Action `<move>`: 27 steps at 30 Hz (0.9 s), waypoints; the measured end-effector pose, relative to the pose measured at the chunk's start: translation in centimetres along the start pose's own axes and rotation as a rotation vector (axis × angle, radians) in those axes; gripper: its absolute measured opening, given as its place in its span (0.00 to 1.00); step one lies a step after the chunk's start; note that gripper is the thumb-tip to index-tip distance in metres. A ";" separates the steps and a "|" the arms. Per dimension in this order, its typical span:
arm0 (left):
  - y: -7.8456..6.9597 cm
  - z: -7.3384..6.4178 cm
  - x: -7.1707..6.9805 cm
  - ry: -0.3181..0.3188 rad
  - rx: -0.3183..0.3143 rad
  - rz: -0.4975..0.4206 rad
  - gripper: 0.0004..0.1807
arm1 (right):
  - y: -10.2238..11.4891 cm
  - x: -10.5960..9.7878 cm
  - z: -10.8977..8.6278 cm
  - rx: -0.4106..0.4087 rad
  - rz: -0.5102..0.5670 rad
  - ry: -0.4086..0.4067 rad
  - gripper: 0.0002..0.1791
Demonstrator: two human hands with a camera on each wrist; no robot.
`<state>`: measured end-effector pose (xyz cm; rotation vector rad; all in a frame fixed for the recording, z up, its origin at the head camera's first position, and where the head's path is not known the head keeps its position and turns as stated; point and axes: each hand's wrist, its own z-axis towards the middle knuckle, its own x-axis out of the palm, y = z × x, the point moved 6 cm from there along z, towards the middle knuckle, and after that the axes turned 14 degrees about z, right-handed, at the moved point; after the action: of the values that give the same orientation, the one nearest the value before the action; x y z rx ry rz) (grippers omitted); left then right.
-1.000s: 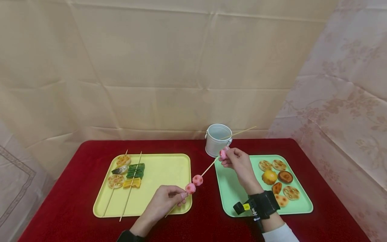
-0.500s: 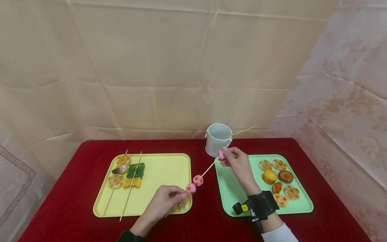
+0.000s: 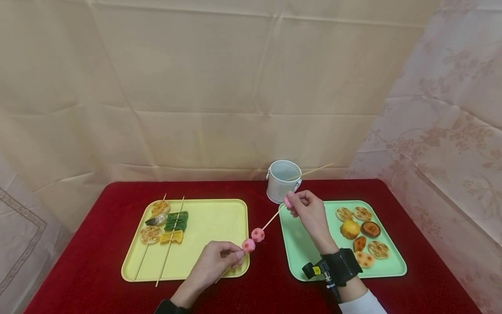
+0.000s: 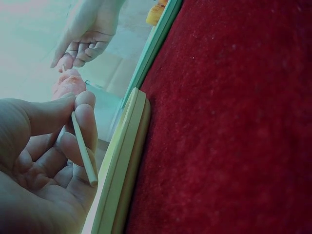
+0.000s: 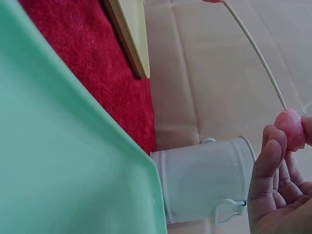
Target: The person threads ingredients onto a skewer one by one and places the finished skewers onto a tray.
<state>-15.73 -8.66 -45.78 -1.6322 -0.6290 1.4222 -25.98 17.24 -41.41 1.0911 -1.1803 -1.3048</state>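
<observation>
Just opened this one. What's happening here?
A person's left hand holds a skewer just below two pink balls threaded on it, while the right hand pinches a third pink ball at its tip. Two loaded skewers lie on the yellow tray; loose food pieces sit on the green tray.

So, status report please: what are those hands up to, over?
Left hand pinches skewer carrying two pink balls. Right hand holds third pink ball at skewer's far tip. Nothing visible in the way.
</observation>
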 end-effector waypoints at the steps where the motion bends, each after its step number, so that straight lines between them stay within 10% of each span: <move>1: 0.0 0.0 0.0 -0.001 -0.002 0.007 0.07 | 0.0 0.0 0.0 0.001 -0.002 0.003 0.21; 27: 0.2 -0.1 0.1 0.022 -0.007 -0.073 0.07 | 0.0 0.3 0.1 0.064 0.021 0.071 0.20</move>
<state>-15.67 -8.68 -46.00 -1.6124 -0.6750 1.3495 -26.05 16.98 -41.39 1.1593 -1.1841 -1.2098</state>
